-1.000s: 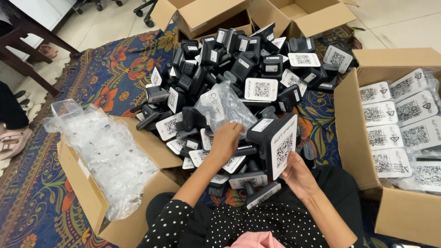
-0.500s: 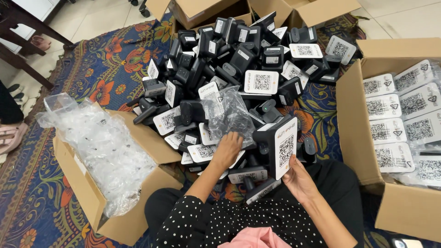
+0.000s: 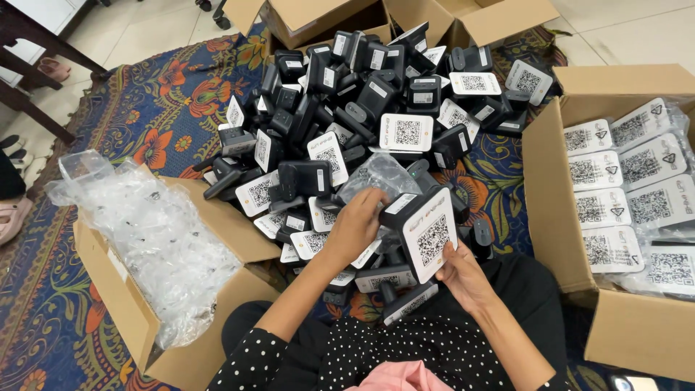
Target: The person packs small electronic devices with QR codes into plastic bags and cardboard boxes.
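Person sits on the patterned rug [image 3: 156,116], lap at 6 o'clock, w/ a big pile of black devices [image 3: 362,108] heaped from centre up to 12. Each device is a small black block w/ a white square-code label.

Right hand [image 3: 460,274], just right of centre-bottom, grasps 1 black device [image 3: 423,232] from below: fingers curled round its lower edge, white label face turned up toward the person, body tilted. Device sits right at the near edge of the pile, approx centre of view.

Left hand [image 3: 355,224] is just at 9 o'clock of that device, fingers pinched on a clear plastic bag [image 3: 380,176], which bulges up toward 12 from the fingertips and lies over the pile. Bag mouth seems to meet the device's top end, but can't tell if the device is partly inside yet.

At 8 o'clock: open cardboard box [image 3: 130,304] stuffed w/ crumpled clear bags [image 3: 145,232], spilling over its rim. At 3 o'clock: larger open carton [image 3: 557,217] holding bagged devices [image 3: 622,188] laid label-up in neat rows. At 12 o'clock, beyond the pile, 2 more open cartons [image 3: 311,18], flaps up.

Far left edge, around 9–10 o'clock: dark table leg [image 3: 36,80] on the tiled floor [image 3: 145,29], plus sandals near it. Person's sleeves are black w/ white dots.
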